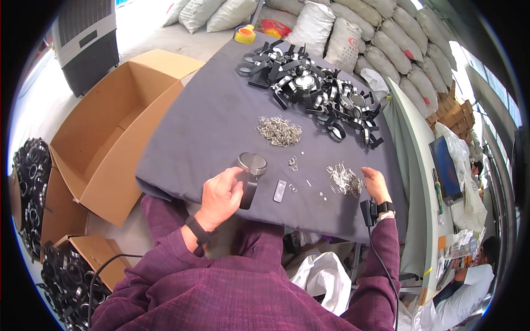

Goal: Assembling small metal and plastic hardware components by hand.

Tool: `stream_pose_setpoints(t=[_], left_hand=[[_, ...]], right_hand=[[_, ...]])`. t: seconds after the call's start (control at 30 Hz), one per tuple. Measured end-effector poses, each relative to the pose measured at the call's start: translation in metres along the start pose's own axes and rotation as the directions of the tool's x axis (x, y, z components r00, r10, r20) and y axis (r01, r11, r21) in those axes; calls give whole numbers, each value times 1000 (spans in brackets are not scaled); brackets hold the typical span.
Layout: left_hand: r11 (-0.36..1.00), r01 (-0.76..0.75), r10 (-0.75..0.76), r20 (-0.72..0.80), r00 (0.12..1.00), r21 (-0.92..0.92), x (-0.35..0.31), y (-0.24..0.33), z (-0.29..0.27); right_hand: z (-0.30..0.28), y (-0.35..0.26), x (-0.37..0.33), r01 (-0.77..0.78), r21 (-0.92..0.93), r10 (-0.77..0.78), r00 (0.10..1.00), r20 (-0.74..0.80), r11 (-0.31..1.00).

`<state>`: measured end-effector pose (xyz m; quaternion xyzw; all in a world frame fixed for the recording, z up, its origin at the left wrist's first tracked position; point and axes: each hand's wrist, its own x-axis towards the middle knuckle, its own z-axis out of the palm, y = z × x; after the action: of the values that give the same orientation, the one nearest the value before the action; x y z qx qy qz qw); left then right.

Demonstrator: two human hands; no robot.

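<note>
My left hand [220, 197] is closed around a black handle-like part with a round silvery cap [253, 162] on top, held upright over the near edge of the table. My right hand [377, 186] is beside a small heap of thin metal pins [344, 180], its fingers loosely bent and slightly apart, with nothing visible in them. Between the hands lies a flat grey rectangular plate [280, 191]. Beyond it are a few loose wire clips [292, 163] and a larger pile of small metal clips [279, 131].
Black-and-silver parts [326, 94] heap across the far side of the grey-covered table [193, 132]. Yellow tape [244, 35] sits at the far corner. An open cardboard box [105, 149] stands left, near boxes of black rings [69, 276]. Sacks [353, 44] are stacked behind; a person [466, 287] is far right.
</note>
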<state>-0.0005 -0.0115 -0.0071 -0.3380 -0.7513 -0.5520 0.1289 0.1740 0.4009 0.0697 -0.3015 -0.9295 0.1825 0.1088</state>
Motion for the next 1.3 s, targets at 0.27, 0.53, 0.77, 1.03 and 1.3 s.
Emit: stream_pose_setpoints(t=[0.27, 0.53, 0.77, 1.03, 1.3], left_hand=[[999, 15, -15, 8, 1000, -32, 0, -2, 1], [997, -60, 58, -32, 998, -54, -1, -3, 5], [999, -33, 31, -35, 999, -38, -1, -1, 2], [1000, 12, -11, 19, 1000, -27, -2, -1, 2], [999, 35, -35, 14, 999, -36, -2, -1, 1]], right_hand=[[13, -13, -37, 136, -252, -180, 970, -164, 958], [5, 3, -18, -68, 313, 135, 971, -197, 947], [-14, -1, -15, -117, 606, 233, 965, -117, 787], [-18, 2, -21, -103, 733, 217, 974, -62, 673], [-27, 21, -42, -277, 724, 331, 941, 71, 632]])
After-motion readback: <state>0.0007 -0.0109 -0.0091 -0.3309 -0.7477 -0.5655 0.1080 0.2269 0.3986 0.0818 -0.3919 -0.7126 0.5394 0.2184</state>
